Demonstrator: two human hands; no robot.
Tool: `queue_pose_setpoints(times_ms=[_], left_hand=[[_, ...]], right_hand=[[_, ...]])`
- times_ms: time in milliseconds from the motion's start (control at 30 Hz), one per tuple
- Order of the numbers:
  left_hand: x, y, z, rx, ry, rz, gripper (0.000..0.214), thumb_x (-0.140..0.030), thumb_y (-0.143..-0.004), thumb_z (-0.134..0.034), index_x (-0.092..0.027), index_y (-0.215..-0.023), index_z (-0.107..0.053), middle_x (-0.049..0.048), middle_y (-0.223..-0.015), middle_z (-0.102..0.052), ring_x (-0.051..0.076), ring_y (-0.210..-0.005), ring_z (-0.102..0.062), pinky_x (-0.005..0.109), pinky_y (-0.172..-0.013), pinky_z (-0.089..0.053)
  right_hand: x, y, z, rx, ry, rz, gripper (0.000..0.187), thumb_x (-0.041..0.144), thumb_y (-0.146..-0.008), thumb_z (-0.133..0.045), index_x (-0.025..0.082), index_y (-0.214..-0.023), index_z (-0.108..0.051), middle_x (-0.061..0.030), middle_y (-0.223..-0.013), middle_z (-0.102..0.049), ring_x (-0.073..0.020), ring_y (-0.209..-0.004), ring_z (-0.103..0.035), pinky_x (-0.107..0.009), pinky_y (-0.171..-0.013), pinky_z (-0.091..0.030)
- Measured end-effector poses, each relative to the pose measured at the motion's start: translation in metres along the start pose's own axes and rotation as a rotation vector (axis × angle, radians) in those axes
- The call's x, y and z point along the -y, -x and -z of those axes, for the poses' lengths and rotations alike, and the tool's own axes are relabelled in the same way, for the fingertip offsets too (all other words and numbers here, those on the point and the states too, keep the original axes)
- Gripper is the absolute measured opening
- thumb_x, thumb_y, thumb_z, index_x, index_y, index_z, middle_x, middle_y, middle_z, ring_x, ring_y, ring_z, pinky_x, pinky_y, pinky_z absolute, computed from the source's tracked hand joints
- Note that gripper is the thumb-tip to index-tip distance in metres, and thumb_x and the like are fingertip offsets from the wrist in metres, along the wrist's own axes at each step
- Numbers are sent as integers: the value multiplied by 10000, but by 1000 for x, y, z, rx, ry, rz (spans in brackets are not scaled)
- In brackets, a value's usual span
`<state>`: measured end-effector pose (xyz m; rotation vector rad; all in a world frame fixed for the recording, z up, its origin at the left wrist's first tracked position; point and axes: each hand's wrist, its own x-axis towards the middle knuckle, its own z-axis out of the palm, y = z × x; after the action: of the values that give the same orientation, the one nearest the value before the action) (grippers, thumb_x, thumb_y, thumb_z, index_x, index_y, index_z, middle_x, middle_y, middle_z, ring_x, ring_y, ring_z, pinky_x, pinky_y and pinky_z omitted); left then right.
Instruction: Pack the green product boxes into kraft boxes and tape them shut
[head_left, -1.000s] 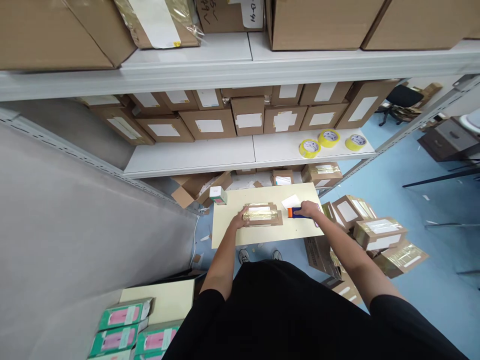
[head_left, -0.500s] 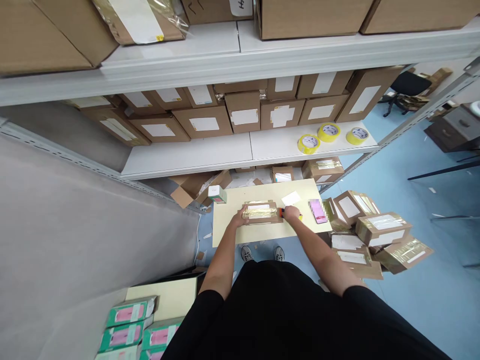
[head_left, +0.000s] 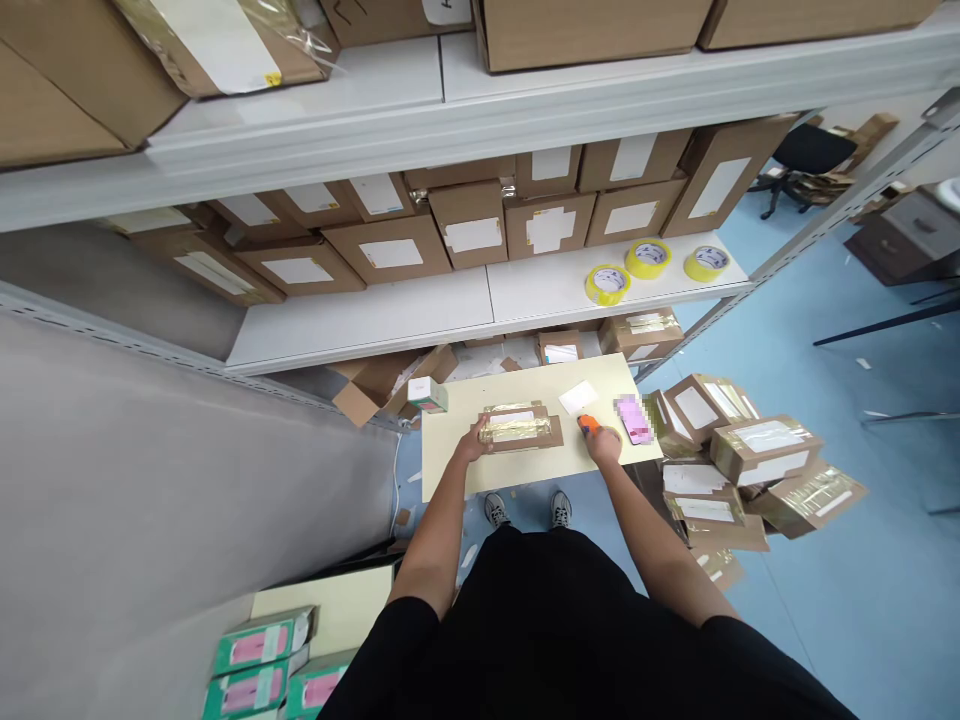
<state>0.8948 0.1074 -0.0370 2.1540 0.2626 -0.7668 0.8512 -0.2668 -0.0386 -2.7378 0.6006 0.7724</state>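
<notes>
A small brown cardboard box (head_left: 519,429) wrapped in shiny clear tape lies on a pale yellow table (head_left: 517,468). My left hand (head_left: 475,443) rests against the box's left end, fingers curled on it. My right hand (head_left: 604,441) is closed around an orange and blue tool (head_left: 589,424), a short way right of the box. A white paper label (head_left: 578,397) lies just beyond the tool. A pink item (head_left: 634,419) lies at the table's right edge.
Grey shelving (head_left: 420,310) behind the table carries rows of labelled cardboard boxes (head_left: 472,218) and three yellow tape rolls (head_left: 648,259). Taped parcels (head_left: 757,455) are piled on the blue floor at right. Green and pink cartons (head_left: 262,650) sit at lower left. A small green-white box (head_left: 426,393) stands by the table's far left corner.
My right hand picked up the orange and blue tool, brought it to the box's right end, then drew back to the right. The left hand stayed on the box.
</notes>
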Motion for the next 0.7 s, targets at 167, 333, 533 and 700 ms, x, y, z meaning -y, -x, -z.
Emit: queue_pose_setpoints(times_ms=[167,333,533,700], left_hand=[[0,4,-12,-35,25,16,978,-359,-812,-825,-345,-1653,-327,35,-1560,-569,269,-1353,-598,355,-1134,-457],[-7,8,-38,-259,-82,53,681,-515,-979,-608,-376,-1610,-396,14,-1575,-559,301,-1385,-572,398,-1142,-445],[4,1,-39,-276,-10,-11,524,-380,-1010,-523,-380,-1534,-523,-8,-1474,-649,287,-1319,-621,401,-1137,-448],[9,-4,-27,-278,199,5,732,-367,-947,-648,-304,-1626,-383,49,-1335,-728,262,-1215,-683,388,-1084,-476]], right_hand=[[77,6,0,154,-268,262,508,516,-1092,-311,210,-1390,-586,-129,-1253,-742,-243,-1174,-703,-270,-886,-505],[105,-1,-21,97,-293,143,397,503,-1033,-523,178,-1260,-529,-155,-1203,-732,-266,-1110,-705,-276,-827,-493],[79,-26,-20,140,-479,317,136,345,-917,-601,229,-923,-531,-39,-902,-692,-229,-891,-658,-280,-765,-474],[79,-22,-8,169,-590,333,153,332,-814,-660,228,-894,-581,-30,-844,-678,-222,-815,-651,-298,-723,-506]])
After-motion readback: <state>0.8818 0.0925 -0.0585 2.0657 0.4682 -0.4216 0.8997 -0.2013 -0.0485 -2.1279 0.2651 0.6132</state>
